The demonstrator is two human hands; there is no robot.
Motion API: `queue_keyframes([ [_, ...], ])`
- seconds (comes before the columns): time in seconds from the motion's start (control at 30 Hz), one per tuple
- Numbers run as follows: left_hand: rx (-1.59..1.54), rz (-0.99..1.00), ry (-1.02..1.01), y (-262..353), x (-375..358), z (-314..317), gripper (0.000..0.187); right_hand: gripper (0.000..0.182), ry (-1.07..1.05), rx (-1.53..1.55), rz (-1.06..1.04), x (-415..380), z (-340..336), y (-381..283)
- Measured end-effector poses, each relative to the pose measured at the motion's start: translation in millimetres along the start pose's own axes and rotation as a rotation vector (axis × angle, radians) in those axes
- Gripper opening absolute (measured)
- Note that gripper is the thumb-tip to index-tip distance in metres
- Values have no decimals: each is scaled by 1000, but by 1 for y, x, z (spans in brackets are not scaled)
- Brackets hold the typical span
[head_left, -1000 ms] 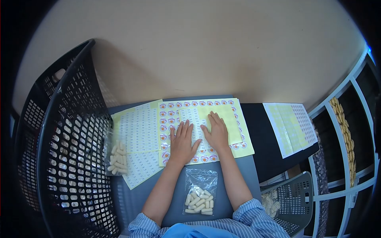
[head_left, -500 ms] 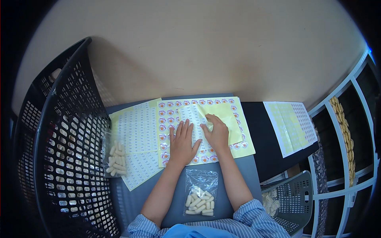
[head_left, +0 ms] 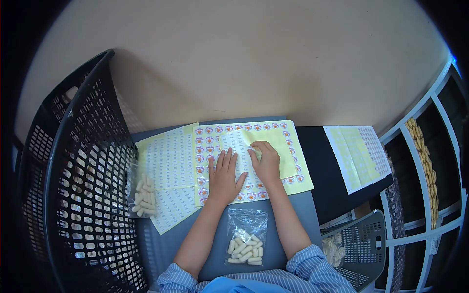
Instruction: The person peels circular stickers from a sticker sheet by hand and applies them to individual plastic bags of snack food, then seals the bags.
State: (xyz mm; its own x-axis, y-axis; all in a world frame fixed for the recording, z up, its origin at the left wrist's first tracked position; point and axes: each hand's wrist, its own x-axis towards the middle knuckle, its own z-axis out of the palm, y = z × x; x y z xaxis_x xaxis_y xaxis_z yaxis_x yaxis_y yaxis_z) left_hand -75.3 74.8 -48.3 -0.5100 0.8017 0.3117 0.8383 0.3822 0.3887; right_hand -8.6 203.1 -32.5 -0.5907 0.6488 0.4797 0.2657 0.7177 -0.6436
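My left hand lies flat with its fingers spread on a small label sheet printed with rows of tiny text. My right hand is curled over the same sheet, thumb and fingers drawn together near where the labels meet the bare yellow backing. Whatever sits between those fingertips is too small to make out. Beneath lies a larger sheet of round stickers with orange and purple designs. Between my forearms rests a clear zip bag of white capsule-shaped pieces.
More label sheets lie to the left. Beside them, a second bag of white pieces leans near a tall dark basket. On the right are further sheets on a black surface, a grey basket lower down, and a metal rack.
My right hand has shifted very slightly, its fingers curling a little more at the label sheet. My left hand stays in place.
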Motion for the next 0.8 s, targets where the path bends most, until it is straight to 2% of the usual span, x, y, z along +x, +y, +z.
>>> queue_keyframes([
  [0.2,43,19,3,1,1,-4,60,8,41,-79,-10,1,6,3],
  [0.27,36,18,5,3,1,-7,60,7,138,229,103,7,1,2],
  [0.3,13,14,9,5,3,-10,59,7,137,230,102,12,-6,-3],
  [0.37,-9,12,8,8,7,-20,58,9,299,281,-46,22,-31,-24],
  [0.43,-156,64,153,16,11,-41,53,11,309,426,-75,25,-61,-50],
  [0.47,-206,50,197,18,8,-59,43,13,334,383,-115,18,-75,-62],
  [0.5,-213,39,186,18,0,-75,43,10,324,457,-143,9,-82,-69],
  [0.57,-261,-126,-79,13,-19,-101,39,7,219,381,-141,-18,-97,-78],
  [0.6,-260,-138,-90,12,-34,-105,39,6,165,418,-91,-33,-97,-76],
  [0.67,-343,-321,-226,13,-68,-109,42,6,79,449,-3,-64,-94,-71],
  [0.7,-340,-326,-227,15,-82,-106,42,6,83,487,49,-77,-88,-67],
  [0.77,-424,-349,-363,20,-99,-97,48,6,80,613,221,-95,-78,-58],
  [0.8,-577,-397,-390,25,-100,-93,49,6,79,616,217,-99,-74,-57],
])
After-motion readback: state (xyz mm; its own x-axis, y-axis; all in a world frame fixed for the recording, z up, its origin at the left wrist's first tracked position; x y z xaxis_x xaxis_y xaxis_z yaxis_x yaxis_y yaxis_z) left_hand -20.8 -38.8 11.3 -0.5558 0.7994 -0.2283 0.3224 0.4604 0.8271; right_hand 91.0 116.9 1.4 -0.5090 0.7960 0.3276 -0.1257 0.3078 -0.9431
